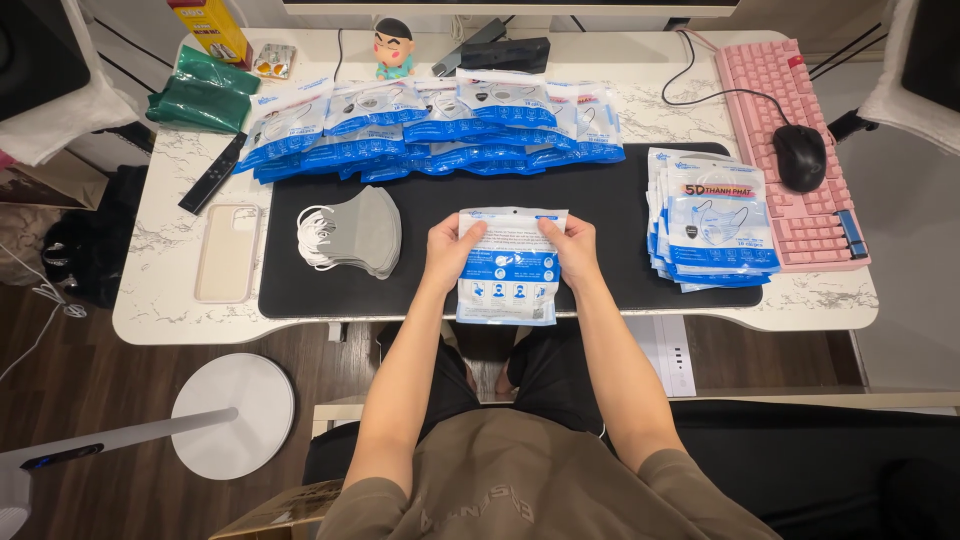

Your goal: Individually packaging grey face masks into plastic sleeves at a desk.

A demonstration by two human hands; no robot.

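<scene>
Both hands (452,248) (578,248) gripping pouch (508,272) top

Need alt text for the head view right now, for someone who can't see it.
Both hands, left hand and right hand, hold a blue-and-white mask packet by its top corners over a black desk mat. Grey masks lie left, packet stacks right.

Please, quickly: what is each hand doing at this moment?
Left hand: closed on the mask packet, upper left corner.
Right hand: closed on the packet's upper right corner.
</scene>
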